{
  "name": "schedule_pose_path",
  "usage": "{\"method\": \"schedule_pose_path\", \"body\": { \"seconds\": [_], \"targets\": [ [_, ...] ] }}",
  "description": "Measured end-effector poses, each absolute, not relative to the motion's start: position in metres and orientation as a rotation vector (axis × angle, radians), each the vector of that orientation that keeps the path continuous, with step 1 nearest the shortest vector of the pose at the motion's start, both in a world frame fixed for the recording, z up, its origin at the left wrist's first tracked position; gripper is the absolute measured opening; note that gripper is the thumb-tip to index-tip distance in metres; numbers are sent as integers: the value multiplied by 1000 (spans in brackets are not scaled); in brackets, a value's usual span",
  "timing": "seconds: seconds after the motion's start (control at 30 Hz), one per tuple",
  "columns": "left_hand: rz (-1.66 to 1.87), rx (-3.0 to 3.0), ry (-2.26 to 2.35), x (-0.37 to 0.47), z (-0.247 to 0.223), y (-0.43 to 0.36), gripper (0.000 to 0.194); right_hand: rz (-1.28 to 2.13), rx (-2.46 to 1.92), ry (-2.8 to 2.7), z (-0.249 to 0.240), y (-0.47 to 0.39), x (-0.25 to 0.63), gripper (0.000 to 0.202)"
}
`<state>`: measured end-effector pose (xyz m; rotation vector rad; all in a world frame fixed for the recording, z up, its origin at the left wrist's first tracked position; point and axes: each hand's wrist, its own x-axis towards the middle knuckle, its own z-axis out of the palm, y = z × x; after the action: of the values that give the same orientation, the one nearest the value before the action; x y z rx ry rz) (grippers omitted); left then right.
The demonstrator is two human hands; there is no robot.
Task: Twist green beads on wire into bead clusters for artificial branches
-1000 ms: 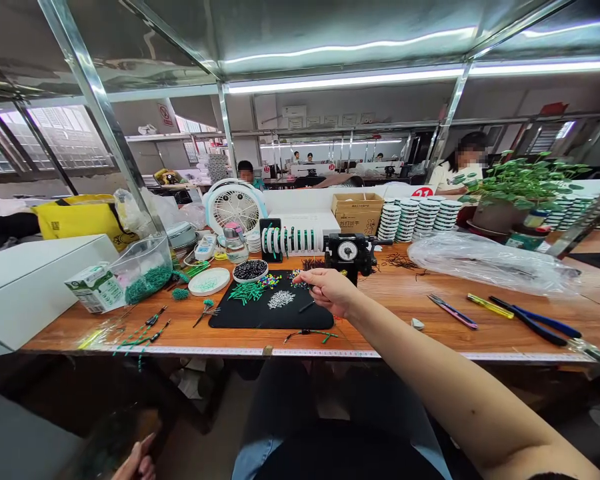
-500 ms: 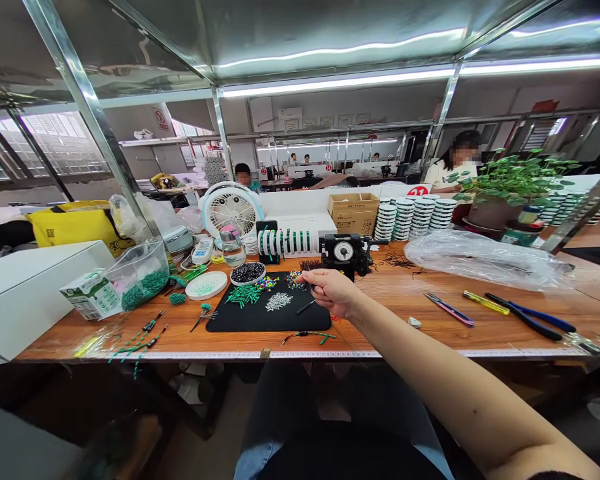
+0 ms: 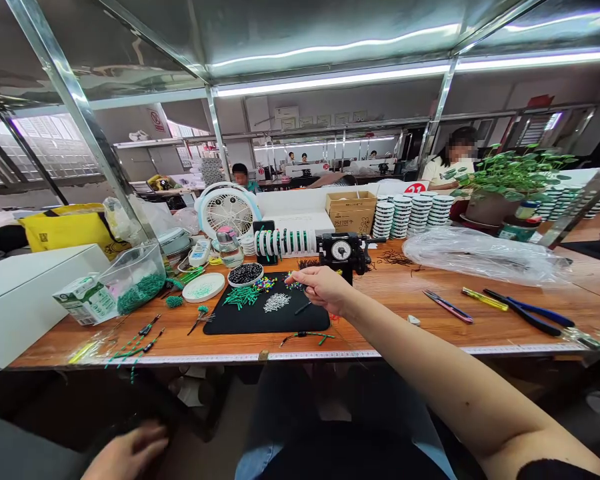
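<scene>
My right hand (image 3: 325, 289) is over the right part of a black bead mat (image 3: 265, 323), thumb and fingertips pinched together. Whatever is between them is too small to make out. Close by its fingertips lie colourful beads (image 3: 267, 284), green tube beads (image 3: 243, 296) and a pile of silvery beads (image 3: 277, 303). A dark thin tool (image 3: 303, 308) rests under the hand. Low at the left, below the table edge, my left hand (image 3: 125, 455) shows blurred, its fingers loosely stretched out and nothing visible in them.
Behind the mat stands a black winding device (image 3: 341, 250) with white spools (image 3: 287, 242). A bowl of black beads (image 3: 245, 274) and a white dish (image 3: 204, 288) are to its left. Pliers (image 3: 527, 312), a yellow-handled tool (image 3: 484, 299) and a plastic bag (image 3: 485, 257) lie right. A co-worker (image 3: 455, 163) sits beyond.
My left hand has come into view at the bottom left. My right hand has shifted slightly left in the picture, still pinched; the whole view has shifted slightly too.
</scene>
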<state>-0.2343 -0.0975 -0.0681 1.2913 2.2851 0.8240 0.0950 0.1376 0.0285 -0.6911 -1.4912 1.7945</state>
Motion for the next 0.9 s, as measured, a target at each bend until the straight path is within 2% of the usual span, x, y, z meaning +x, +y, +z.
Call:
{"method": "schedule_pose_path", "body": {
  "seconds": [0.13,0.27,0.53,0.9],
  "targets": [
    [914,1455,2035,-164,-2,-43,34,1772,-709,-1530,31,139,91,24],
    [1101,1610,1893,-108,32,8,35,1727,-749,-1549,36,137,87,21],
    [1211,1482,1745,-65,40,69,33,1590,-847,-1601,43,134,84,20],
    [1295,965,1405,-60,35,89,28,1406,-850,-1649,39,136,80,25]
  ]
}}
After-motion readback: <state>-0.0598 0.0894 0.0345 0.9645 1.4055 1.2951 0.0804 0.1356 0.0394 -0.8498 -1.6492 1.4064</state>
